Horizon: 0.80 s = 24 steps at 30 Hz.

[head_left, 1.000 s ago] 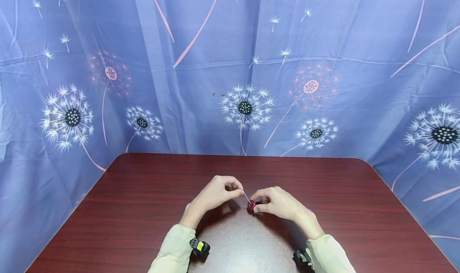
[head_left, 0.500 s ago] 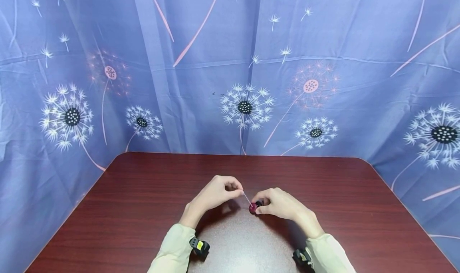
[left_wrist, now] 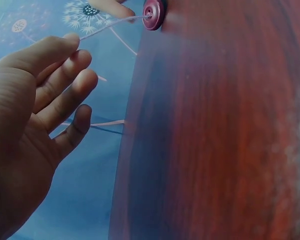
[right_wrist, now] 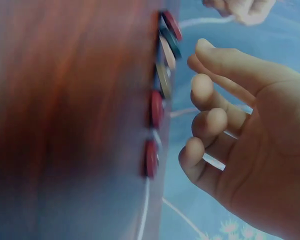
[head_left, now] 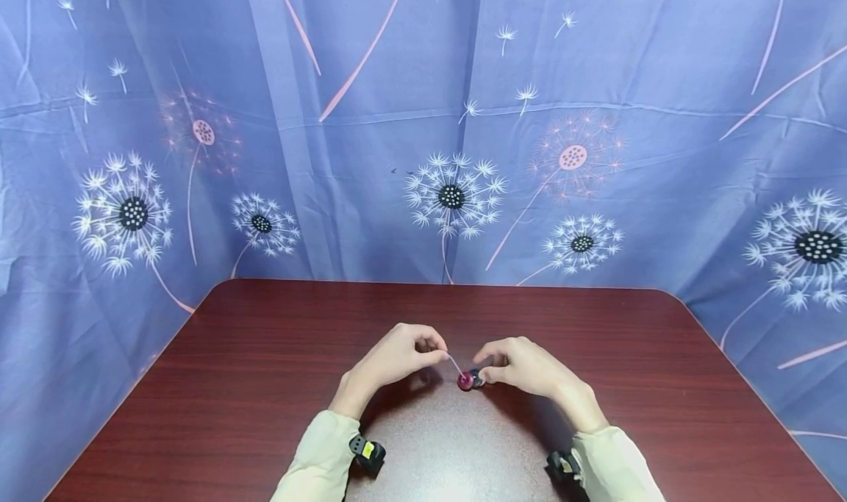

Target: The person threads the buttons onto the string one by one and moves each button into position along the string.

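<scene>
In the head view my left hand (head_left: 397, 356) pinches a thin pale string (head_left: 455, 364) between thumb and index finger. The string runs down to a dark red button (head_left: 466, 381), threaded through its holes as the left wrist view of the button (left_wrist: 151, 15) shows. Behind it sits a dark button (head_left: 477, 377). Close beside these is my right hand (head_left: 526, 368), its fingers loosely bent with nothing between them. The right wrist view has several buttons in a row: a dark green one (right_wrist: 170, 43), a pinkish one (right_wrist: 167, 53), an olive one (right_wrist: 163, 80) and red ones (right_wrist: 157, 109).
A reddish-brown wooden table (head_left: 298, 318) lies under both hands. Past its far edge hangs a blue curtain (head_left: 370, 193) with dandelion prints. Black cameras are strapped at both wrists, one beside the left sleeve (head_left: 314, 450). More string (right_wrist: 146, 205) trails from the last red button.
The right hand has let go of the front buttons and drawn back slightly to the right. The red button has shifted a little right. The left hand keeps its place on the string.
</scene>
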Each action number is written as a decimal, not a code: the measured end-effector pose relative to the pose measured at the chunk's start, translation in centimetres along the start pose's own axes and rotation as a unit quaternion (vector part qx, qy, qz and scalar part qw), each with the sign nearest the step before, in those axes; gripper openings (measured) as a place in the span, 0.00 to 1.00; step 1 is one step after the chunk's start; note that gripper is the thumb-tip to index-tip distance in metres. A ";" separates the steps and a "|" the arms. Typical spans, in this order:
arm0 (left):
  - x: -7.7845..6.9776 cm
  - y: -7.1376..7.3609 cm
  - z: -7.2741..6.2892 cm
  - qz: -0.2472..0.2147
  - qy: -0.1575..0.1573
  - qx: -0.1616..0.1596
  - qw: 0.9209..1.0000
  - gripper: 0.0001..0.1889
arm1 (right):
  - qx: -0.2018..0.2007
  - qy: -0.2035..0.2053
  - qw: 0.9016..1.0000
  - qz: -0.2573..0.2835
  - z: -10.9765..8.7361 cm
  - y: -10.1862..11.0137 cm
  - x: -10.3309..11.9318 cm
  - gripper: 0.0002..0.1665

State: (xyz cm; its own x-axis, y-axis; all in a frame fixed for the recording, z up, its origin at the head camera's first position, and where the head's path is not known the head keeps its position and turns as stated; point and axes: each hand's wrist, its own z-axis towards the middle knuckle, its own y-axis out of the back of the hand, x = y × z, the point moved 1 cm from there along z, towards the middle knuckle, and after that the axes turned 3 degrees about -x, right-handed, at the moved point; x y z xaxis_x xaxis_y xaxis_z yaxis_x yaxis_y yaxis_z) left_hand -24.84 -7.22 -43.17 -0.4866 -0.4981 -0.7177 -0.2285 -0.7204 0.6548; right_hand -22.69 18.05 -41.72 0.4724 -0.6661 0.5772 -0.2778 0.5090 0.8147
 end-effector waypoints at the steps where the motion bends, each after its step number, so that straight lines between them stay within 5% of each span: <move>1: 0.0 0.0 0.0 0.005 0.000 0.002 1.000 0.03 | -0.005 -0.001 1.000 0.001 -0.1 0.3 -0.2 0.11; 24: 0.2 0.1 -0.2 0.020 0.014 0.030 0.999 0.05 | -0.048 -0.073 0.995 -0.059 -2.3 3.7 -3.8 0.03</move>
State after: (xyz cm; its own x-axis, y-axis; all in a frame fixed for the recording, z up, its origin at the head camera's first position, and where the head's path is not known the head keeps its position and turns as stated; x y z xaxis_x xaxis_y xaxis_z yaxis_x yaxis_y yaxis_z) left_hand -24.74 -7.44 -43.29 -0.4731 -0.5403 -0.6958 -0.2601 -0.6689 0.6963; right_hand -23.58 23.69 -41.07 0.3691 -0.7920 0.4863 -0.1443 0.4680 0.8719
